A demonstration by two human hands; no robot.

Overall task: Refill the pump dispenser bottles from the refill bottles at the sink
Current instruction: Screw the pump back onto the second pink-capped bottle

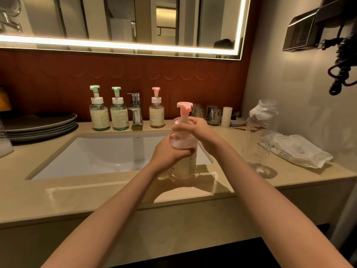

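Just right of the frame's centre, a pink pump bottle [185, 163] stands upright on the counter [96, 194], at the near right corner of the sink [100, 153]. The left hand [170, 151] wraps round the bottle's upper body, fingers curled across the front to steady it. The right hand [195, 128] closes over the white collar just below the pink pump head [184, 108], fingers and thumb curled tightly round it.

The step in hand looks like turning the pump top. Whether it is being loosened or tightened cannot be told. The bottle seems filled almost to its shoulder, and the clear bottle [259, 132] at the right of the frame stands uncapped and looks empty, so tightening is the likelier reading.

If so, the next move calls for a firm last twist, with the left hand keeping the bottle from spinning. After that comes setting the bottle back in the row along the wall in the upper left, beside the tap [136, 109]. There two green pump bottles [99, 111] and another pink one [156, 111] wait.
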